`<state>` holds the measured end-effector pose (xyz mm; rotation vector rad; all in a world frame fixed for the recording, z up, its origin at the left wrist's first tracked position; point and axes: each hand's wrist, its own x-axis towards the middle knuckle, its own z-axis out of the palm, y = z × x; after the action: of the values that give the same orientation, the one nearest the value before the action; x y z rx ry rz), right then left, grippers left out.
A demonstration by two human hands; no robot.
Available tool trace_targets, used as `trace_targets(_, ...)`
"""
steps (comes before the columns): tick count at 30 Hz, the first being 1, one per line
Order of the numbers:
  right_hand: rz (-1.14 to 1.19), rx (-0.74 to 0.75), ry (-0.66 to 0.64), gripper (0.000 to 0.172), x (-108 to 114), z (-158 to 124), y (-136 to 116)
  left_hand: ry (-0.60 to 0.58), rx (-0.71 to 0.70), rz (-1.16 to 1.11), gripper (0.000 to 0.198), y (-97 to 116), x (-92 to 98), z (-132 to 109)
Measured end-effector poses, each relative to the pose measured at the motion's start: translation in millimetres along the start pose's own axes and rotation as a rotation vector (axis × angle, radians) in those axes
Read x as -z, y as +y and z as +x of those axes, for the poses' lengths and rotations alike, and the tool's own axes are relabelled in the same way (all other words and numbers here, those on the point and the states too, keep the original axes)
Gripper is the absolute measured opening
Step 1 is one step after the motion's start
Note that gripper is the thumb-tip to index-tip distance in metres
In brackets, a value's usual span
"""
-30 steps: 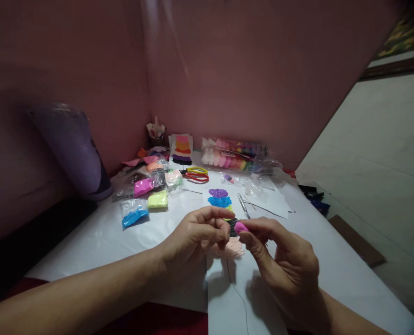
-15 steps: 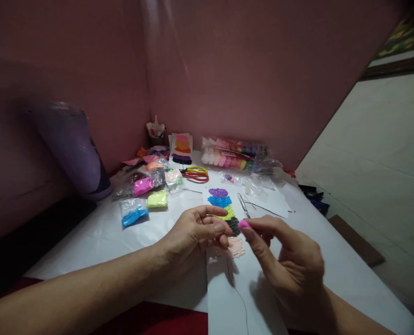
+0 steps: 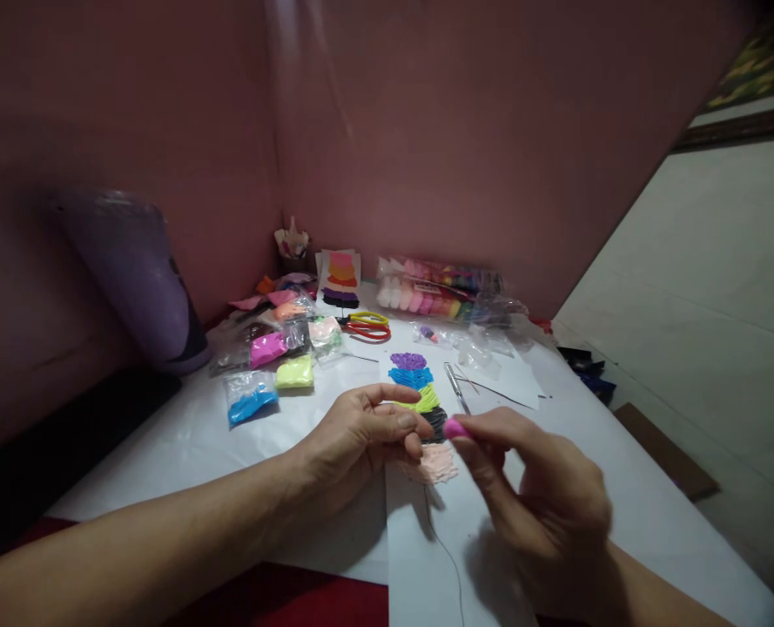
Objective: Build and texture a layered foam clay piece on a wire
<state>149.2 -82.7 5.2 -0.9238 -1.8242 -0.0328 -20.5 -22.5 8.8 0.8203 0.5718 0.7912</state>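
Observation:
My right hand (image 3: 536,488) pinches a small pink lump of clay (image 3: 455,428) between thumb and forefinger, above the paper. Just left of it, my left hand (image 3: 366,431) hovers with fingers loosely curled; whether anything lies between them cannot be made out. Under the hands is a white sheet (image 3: 426,557) bearing textured clay patches: purple (image 3: 408,360), blue (image 3: 411,377), yellow-green (image 3: 428,399), dark grey (image 3: 436,425) and pale pink (image 3: 435,464). A thin drawn line or thread (image 3: 452,557) runs down the sheet from the pale pink patch.
Bags of blue (image 3: 252,404), yellow (image 3: 293,374) and magenta clay (image 3: 267,349) lie at left. Behind are scissors (image 3: 369,326), a coloured sample card (image 3: 340,280) and packed clay (image 3: 419,296). A silver knife (image 3: 455,386) lies beyond my right hand.
My right hand has shifted very slightly, with the pink lump still in its fingertips. My left fingers have moved slightly left.

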Motion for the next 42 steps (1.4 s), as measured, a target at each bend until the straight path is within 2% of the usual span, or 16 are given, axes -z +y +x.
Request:
trace_targets(1, -0.005, 0.015, -0.073, 0.019, -0.6, 0.6, 0.2, -0.002, 0.0, -0.003, 0.033, -0.1, 0.0, -0.1)
trace_targets(3, -0.023, 0.01, -0.113, 0.013, -1.2, 1.7, -0.1, 0.004, 0.001, -0.006, 0.033, -0.1, 0.0, -0.3)
trace_targets(8, -0.062, 0.018, 0.07, 0.024, 0.5, 1.4, -3.0, 0.016, 0.02, -0.015, 0.031, -0.3, 1.9, -1.1)
trace_targets(12, -0.08, 0.061, -0.121, 0.022, -1.0, 1.5, -0.5, -0.026, 0.022, -0.043, 0.027, -1.3, 3.5, -0.6)
trace_targets(13, -0.085, 0.043, -0.124, 0.02, -1.2, 1.5, 0.1, -0.019, 0.022, -0.045, 0.026, -1.3, 3.1, -0.5)
trace_targets(16, -0.121, -0.004, 0.016, 0.017, 0.0, 1.1, -0.9, 0.012, 0.027, -0.038, 0.026, -0.5, 0.8, -0.2)
trace_targets(18, -0.135, 0.023, 0.076, 0.019, 0.8, 1.7, -2.5, 0.01, 0.032, -0.037, 0.026, -0.2, 0.2, 0.1)
trace_targets(20, -0.13, 0.074, 0.008, 0.018, -0.2, 3.2, -2.8, -0.003, 0.039, -0.035, 0.025, -0.5, 1.3, 0.7)
trace_targets(22, -0.133, 0.105, -0.124, 0.012, -2.3, 4.6, -1.3, -0.016, 0.044, -0.026, 0.023, -1.1, 3.2, 1.5)
trace_targets(24, -0.138, 0.066, -0.114, 0.011, -3.7, 4.8, 0.1, -0.013, 0.05, -0.023, 0.021, -1.1, 4.2, 1.8)
trace_targets(29, -0.139, -0.006, 0.041, 0.015, -1.8, 2.1, -1.0, -0.022, 0.06, -0.064, 0.023, 0.1, 2.3, 0.3)
trace_targets(34, -0.16, 0.066, -0.147, 0.012, -4.0, 2.4, 4.8, -0.104, 0.071, -0.07, 0.02, -2.1, 4.1, 1.4)
trace_targets(36, -0.185, 0.034, -0.106, 0.01, -4.5, 2.5, 6.5, -0.106, 0.07, -0.082, 0.021, -2.5, 4.7, 2.5)
trace_targets(39, -0.152, -0.014, 0.033, 0.015, -3.5, 2.4, 5.1, -0.117, 0.065, -0.099, 0.023, -1.9, 4.6, 3.2)
trace_targets(40, -0.137, -0.007, 0.046, 0.017, -3.3, 2.4, 4.5, -0.124, 0.066, -0.096, 0.023, -1.7, 4.3, 3.2)
trace_targets(42, -0.139, 0.034, -0.02, 0.018, -3.7, 2.1, 4.1, -0.139, 0.066, -0.07, 0.023, -1.6, 3.7, 2.9)
